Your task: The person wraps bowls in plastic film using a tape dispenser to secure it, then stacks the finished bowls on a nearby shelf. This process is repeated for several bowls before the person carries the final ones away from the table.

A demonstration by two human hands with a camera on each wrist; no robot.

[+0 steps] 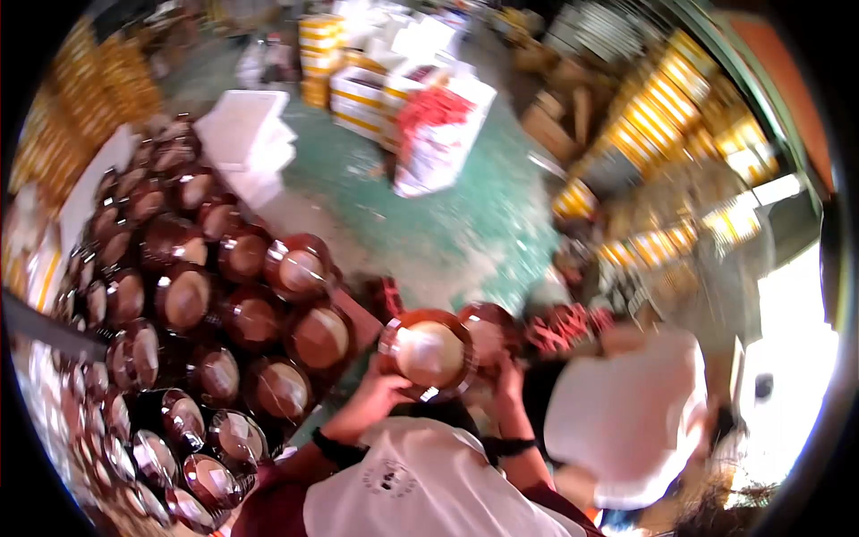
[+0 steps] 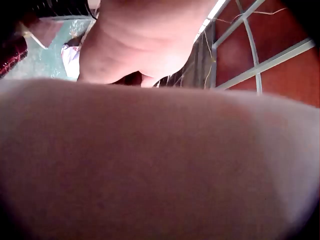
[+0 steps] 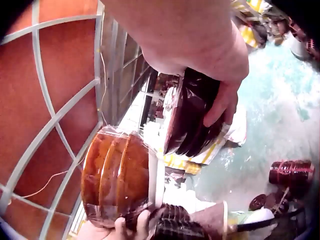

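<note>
In the head view my left hand [image 1: 380, 392] grips a plastic-wrapped stack of amber-brown bowls [image 1: 429, 353], its pale round face with a label turned up. Beside it, my right hand [image 1: 509, 376] holds a darker wrapped stack of bowls [image 1: 488, 331]. The right wrist view shows the right hand [image 3: 220, 65] with fingers and thumb around the dark stack [image 3: 192, 117]. Below it, fingertips of the left hand [image 3: 131, 225] curl at the base of the amber stack [image 3: 115, 175]. In the left wrist view the forearm and left hand [image 2: 140, 40] hide the held stack.
Many wrapped bowl stacks [image 1: 250, 318] crowd the left side. White foam boxes [image 1: 242, 134] lie beyond them. A white sack with red netting [image 1: 438, 134] stands on the green floor [image 1: 358, 206]. Another person in white [image 1: 626, 412] is close on the right, near red bundles [image 1: 568, 327].
</note>
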